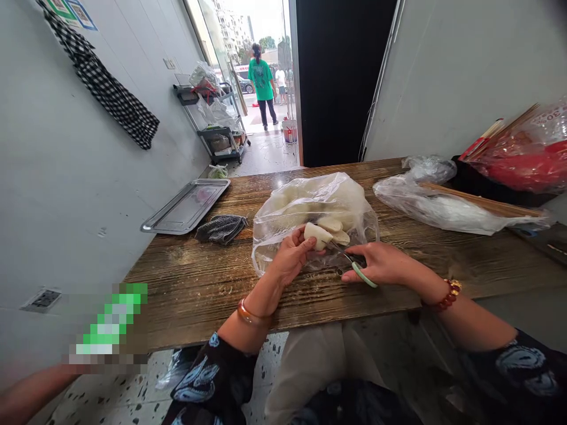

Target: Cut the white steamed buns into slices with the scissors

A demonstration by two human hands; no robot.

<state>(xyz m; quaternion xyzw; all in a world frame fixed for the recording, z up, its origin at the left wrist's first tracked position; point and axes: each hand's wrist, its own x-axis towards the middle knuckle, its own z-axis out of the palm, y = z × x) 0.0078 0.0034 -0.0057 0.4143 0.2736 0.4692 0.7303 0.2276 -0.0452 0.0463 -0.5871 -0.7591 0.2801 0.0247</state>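
My left hand [293, 255] is closed around a thick, pale white piece [315, 236] that looks like food; its exact kind is unclear. In my right hand [371, 263] is a pair of scissors [364, 275] with pale green handles. The blades point left and reach the near right side of the white piece; whether they have cut into it I cannot tell. Just behind both hands lies a clear plastic bag [283, 219] full of pale, rounded pieces. A couple of flat, off-white pieces [330, 224] show at its opening, close to my left hand.
On the wooden table [190, 295] lie a metal tray [177, 221] and a dark grey cloth [221, 229] at left. Bagged wooden sticks [482, 200] lie at right. Another person's arm [35, 386] enters lower left near a blurred green item. Beyond stand a cart [221, 133] and a doorway.
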